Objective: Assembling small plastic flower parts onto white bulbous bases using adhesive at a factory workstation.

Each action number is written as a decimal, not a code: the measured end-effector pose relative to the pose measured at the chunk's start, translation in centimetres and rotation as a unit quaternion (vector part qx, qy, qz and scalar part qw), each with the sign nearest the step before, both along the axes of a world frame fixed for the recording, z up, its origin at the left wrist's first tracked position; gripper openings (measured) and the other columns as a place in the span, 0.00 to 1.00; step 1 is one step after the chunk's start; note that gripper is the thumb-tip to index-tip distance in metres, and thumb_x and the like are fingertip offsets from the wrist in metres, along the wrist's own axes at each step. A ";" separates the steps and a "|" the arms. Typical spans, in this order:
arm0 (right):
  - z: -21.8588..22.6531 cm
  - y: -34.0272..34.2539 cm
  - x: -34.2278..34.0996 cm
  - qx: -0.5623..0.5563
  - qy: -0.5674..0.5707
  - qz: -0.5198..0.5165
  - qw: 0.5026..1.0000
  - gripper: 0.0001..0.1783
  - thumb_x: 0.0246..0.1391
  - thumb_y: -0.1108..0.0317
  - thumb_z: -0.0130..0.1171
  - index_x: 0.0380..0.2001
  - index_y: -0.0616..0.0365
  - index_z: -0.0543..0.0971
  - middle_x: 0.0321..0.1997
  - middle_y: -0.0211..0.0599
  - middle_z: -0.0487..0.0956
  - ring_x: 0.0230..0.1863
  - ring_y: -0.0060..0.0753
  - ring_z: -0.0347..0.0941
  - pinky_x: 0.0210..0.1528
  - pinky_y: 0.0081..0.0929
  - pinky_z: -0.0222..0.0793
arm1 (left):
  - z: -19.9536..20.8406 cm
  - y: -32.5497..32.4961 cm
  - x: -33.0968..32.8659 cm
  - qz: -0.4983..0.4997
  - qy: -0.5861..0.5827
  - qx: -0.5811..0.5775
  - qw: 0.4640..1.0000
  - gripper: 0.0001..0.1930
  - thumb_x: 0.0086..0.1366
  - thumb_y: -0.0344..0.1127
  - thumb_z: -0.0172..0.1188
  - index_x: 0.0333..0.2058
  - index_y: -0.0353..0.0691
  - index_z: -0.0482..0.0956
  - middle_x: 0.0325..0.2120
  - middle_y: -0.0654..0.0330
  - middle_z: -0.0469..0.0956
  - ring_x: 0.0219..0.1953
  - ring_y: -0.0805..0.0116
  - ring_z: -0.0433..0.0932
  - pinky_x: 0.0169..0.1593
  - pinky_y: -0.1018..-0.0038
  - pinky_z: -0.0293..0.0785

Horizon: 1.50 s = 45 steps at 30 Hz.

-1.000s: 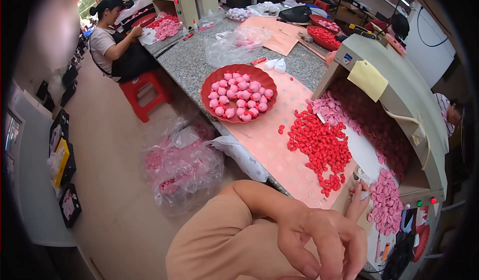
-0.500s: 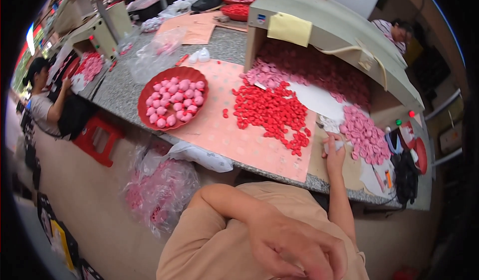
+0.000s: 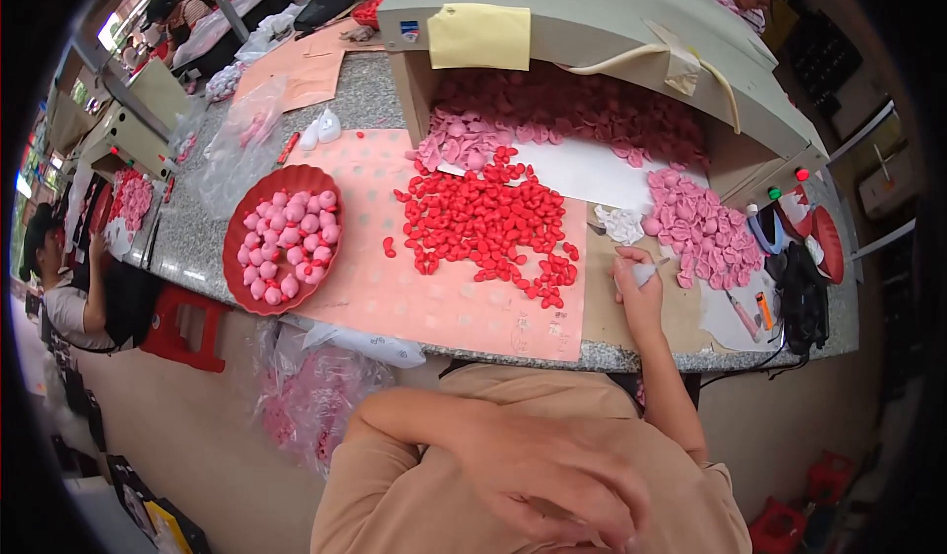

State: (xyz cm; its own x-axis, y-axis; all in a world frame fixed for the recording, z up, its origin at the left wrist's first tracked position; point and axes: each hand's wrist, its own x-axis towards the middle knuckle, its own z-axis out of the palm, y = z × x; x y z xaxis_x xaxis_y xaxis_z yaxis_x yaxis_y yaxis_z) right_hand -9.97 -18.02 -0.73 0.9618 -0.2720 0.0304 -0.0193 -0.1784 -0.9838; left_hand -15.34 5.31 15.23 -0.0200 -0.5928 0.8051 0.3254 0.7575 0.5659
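My right hand (image 3: pixel 638 288) rests over the brown board at the table's front edge, its fingers closed round a small whitish bottle (image 3: pixel 644 274). Close to the camera, in front of my beige shirt, my left hand (image 3: pixel 562 470) is raised with bent fingers drawn together; whatever lies at their tips is hidden. Left of my right hand, small shiny red pieces (image 3: pixel 483 214) are spread on a pink sheet (image 3: pixel 365 297). Beyond it lies a heap of flat pink pieces (image 3: pixel 700 223). A red scalloped bowl (image 3: pixel 234 258) holds round pink pieces with red bits.
A grey box-shaped housing (image 3: pixel 592 21) with more pink pieces inside stands at the back. On the right are an orange lighter (image 3: pixel 764 309), a pink-handled tool (image 3: pixel 745 319) and a black bag (image 3: pixel 801 293). Another person (image 3: pixel 74 283) sits at far left near a red stool (image 3: pixel 187 332).
The view has turned, so the table appears further left. My left hand stays raised, its fingers slightly shifted. My right hand keeps hold of the small bottle near the same spot.
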 end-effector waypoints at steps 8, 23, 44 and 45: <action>2.0 -1.3 6.9 -0.300 -0.164 0.099 0.935 0.14 0.45 0.72 0.57 0.38 0.59 0.77 0.42 0.40 0.75 0.46 0.39 0.70 0.50 0.33 0.63 | -10.6 -1.6 7.7 0.559 -0.425 0.339 0.626 0.19 0.58 0.38 0.57 0.48 0.42 0.72 0.49 0.56 0.68 0.55 0.58 0.64 0.57 0.55 0.58; 4.2 -5.4 4.2 -0.180 -0.118 0.236 0.948 0.14 0.43 0.76 0.59 0.37 0.56 0.78 0.38 0.38 0.77 0.43 0.41 0.71 0.51 0.35 0.64 | -14.1 -5.2 16.2 0.613 -0.542 0.373 0.436 0.17 0.58 0.37 0.54 0.47 0.43 0.74 0.50 0.58 0.69 0.54 0.63 0.66 0.63 0.51 0.47; 0.1 4.1 12.8 -0.086 -0.101 0.204 0.970 0.15 0.53 0.72 0.55 0.45 0.60 0.75 0.49 0.36 0.76 0.53 0.29 0.69 0.57 0.26 0.61 | -11.6 -0.6 20.0 0.709 -0.415 0.423 0.383 0.18 0.61 0.32 0.51 0.51 0.38 0.70 0.49 0.51 0.69 0.54 0.57 0.67 0.64 0.48 0.40; -0.3 3.8 12.7 -0.083 -0.096 0.178 0.976 0.15 0.53 0.72 0.55 0.45 0.60 0.75 0.49 0.36 0.76 0.53 0.29 0.69 0.57 0.26 0.61 | -10.4 -0.8 19.6 0.709 -0.399 0.415 0.406 0.18 0.60 0.31 0.52 0.50 0.39 0.71 0.49 0.51 0.69 0.54 0.57 0.67 0.65 0.49 0.39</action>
State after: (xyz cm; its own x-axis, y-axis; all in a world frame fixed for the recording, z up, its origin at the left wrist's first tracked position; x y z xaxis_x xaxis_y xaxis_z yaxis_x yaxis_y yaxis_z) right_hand 2.77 -14.22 -1.05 0.9668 0.1031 0.2339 0.2543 -0.2966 -0.9205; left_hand 4.31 4.56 4.78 0.7579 -0.5248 0.3876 -0.6438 -0.6979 0.3138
